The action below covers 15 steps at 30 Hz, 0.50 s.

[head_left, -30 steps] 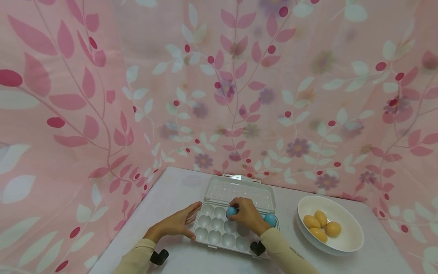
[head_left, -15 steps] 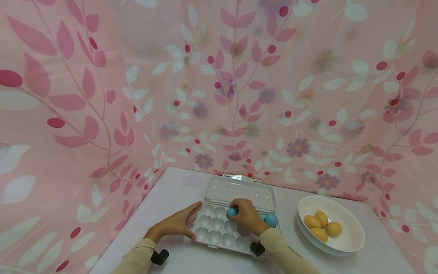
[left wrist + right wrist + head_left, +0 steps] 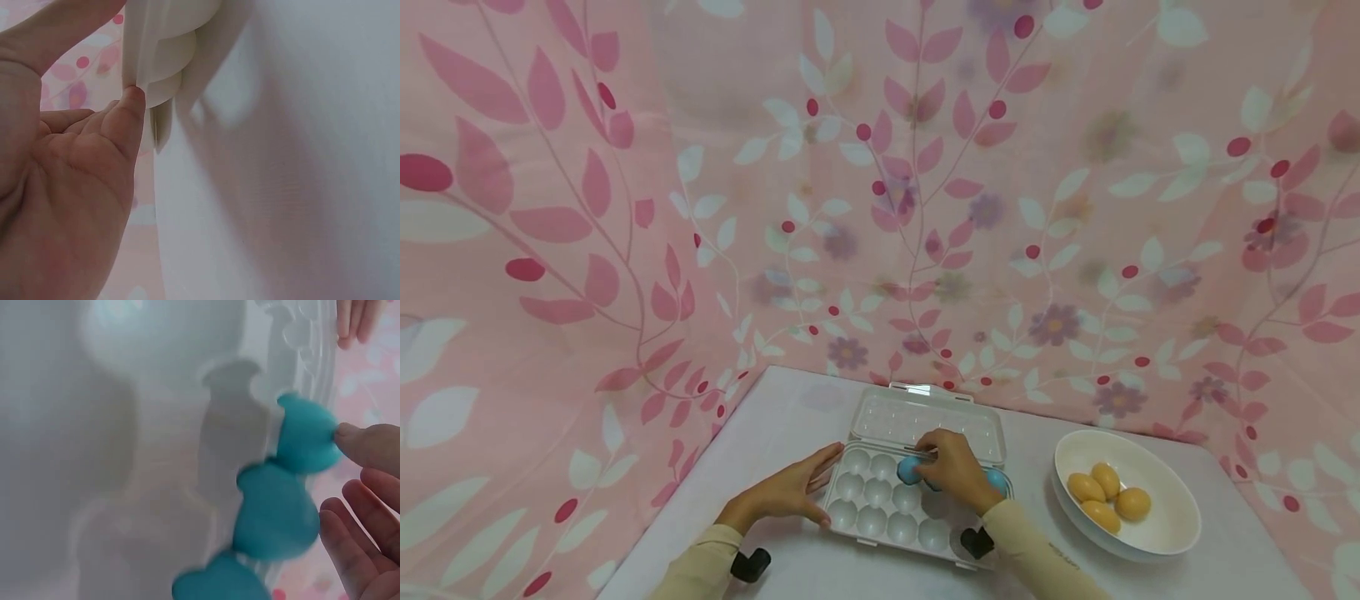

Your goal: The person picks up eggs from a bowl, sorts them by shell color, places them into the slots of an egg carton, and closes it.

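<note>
A white egg tray [image 3: 874, 521] lies with its lid raised, blue eggs in its back row. My left hand [image 3: 781, 492] spans the tray's left end, fingers extended, thumb near the front corner; in the left wrist view one fingertip touches the tray's rim [image 3: 131, 56]. Over the back row is my right hand [image 3: 957, 471], its thumb tip on the leftmost blue egg [image 3: 909, 470]. In the right wrist view its other fingers are spread loosely beside the middle blue egg [image 3: 275, 512]. Another blue egg [image 3: 997, 481] sits at the right end, partly hidden by the hand.
A large white bowl [image 3: 1176, 508] with several yellow eggs [image 3: 1132, 503] stands to the right of the tray. Behind the tray lies its opened lid [image 3: 928, 417]. Pink floral cloth [image 3: 910, 208] hangs at the back and sides of the white table [image 3: 790, 408].
The right hand has shifted slightly right and loosened its fingers from the leftmost blue egg, which now shows more and sits in the back row. The left hand stays in place.
</note>
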Each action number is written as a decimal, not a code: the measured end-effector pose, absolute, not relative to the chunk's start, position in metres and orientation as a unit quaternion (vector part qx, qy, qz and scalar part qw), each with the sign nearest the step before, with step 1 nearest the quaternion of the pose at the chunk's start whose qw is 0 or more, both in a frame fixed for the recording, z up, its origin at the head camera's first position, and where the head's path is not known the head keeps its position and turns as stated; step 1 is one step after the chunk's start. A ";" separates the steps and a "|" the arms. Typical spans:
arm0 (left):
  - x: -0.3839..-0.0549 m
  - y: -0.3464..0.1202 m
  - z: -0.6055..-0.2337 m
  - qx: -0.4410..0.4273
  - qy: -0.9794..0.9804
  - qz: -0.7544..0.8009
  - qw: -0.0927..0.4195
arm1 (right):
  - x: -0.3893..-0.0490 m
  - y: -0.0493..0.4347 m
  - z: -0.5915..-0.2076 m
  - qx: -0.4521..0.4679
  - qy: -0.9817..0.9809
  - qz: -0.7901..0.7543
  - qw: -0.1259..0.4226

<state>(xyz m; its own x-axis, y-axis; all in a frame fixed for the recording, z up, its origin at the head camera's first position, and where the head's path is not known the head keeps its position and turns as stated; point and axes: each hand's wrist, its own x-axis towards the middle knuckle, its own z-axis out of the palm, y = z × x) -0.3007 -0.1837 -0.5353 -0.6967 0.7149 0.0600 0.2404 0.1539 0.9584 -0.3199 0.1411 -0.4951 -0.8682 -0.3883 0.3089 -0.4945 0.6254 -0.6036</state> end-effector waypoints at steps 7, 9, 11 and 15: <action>-0.297 -0.185 -0.534 0.337 0.719 0.568 0.217 | -0.326 0.175 -0.476 0.222 -0.902 0.355 0.103; -0.298 -0.185 -0.535 0.342 0.716 0.569 0.215 | -0.329 0.189 -0.467 0.204 -0.911 0.340 0.112; -0.299 -0.185 -0.534 0.345 0.717 0.568 0.211 | -0.332 0.204 -0.457 0.192 -0.917 0.328 0.120; -0.300 -0.185 -0.534 0.344 0.718 0.569 0.208 | -0.338 0.238 -0.441 0.175 -0.923 0.315 0.133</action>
